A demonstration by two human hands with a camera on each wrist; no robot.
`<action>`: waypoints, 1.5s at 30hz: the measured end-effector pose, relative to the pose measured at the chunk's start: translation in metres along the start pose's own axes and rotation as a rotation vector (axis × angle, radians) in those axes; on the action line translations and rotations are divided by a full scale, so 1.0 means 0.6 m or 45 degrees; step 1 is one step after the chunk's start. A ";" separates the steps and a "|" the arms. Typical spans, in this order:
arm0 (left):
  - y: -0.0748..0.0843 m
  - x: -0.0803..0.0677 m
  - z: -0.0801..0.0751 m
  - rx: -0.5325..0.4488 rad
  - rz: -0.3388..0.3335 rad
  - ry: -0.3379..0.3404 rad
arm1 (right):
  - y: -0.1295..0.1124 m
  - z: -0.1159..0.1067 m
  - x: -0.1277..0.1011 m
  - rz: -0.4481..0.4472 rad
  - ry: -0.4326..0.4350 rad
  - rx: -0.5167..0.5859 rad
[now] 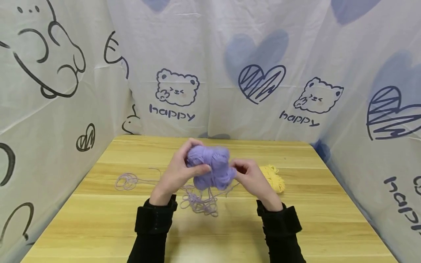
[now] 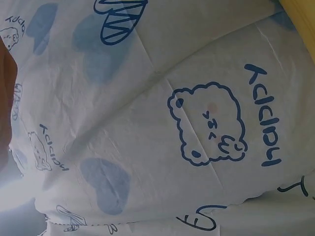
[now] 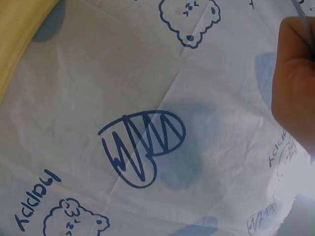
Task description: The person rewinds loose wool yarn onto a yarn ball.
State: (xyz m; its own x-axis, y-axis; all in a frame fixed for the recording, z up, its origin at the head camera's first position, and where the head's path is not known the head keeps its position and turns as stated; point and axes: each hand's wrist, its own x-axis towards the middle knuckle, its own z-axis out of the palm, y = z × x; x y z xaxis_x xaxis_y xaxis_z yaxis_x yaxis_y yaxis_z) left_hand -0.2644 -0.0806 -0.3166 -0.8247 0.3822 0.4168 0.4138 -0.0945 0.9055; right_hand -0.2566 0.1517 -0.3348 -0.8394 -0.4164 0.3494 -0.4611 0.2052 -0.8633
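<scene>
A skein of purple yarn (image 1: 210,166) is held above the table in the head view. My left hand (image 1: 179,171) grips it from the left, thumb across its front and fingers behind it. Close against the skein's right side, my right hand (image 1: 251,177) pinches yarn between thumb and fingers. Loose purple strands (image 1: 198,202) lie tangled on the table below, and a looped length (image 1: 126,181) stretches out to the left. In the right wrist view, a purple strand (image 3: 301,12) runs down to the right hand (image 3: 295,83). Only a sliver of the left hand (image 2: 6,98) shows in the left wrist view.
A yellow yarn skein (image 1: 275,179) lies on the wooden table (image 1: 108,226), partly hidden behind the right hand. White cloth (image 1: 210,73) printed with bears and hearts hangs around the table's back and both sides.
</scene>
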 end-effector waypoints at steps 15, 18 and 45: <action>-0.007 0.014 -0.001 0.072 -0.034 0.489 | -0.022 0.009 -0.014 0.062 -0.206 -0.118; -0.011 0.017 0.002 0.248 -0.016 0.397 | -0.037 0.001 -0.027 -0.042 -0.227 -0.085; -0.002 -0.001 -0.006 0.062 0.013 -0.176 | 0.000 0.000 0.002 -0.028 0.085 0.100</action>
State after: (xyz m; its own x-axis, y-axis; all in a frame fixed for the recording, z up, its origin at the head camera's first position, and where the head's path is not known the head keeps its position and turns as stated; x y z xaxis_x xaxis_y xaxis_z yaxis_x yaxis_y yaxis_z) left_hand -0.2655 -0.0839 -0.3176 -0.7607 0.5047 0.4082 0.4430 -0.0559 0.8948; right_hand -0.2576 0.1513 -0.3345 -0.8477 -0.3597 0.3898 -0.4579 0.1253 -0.8801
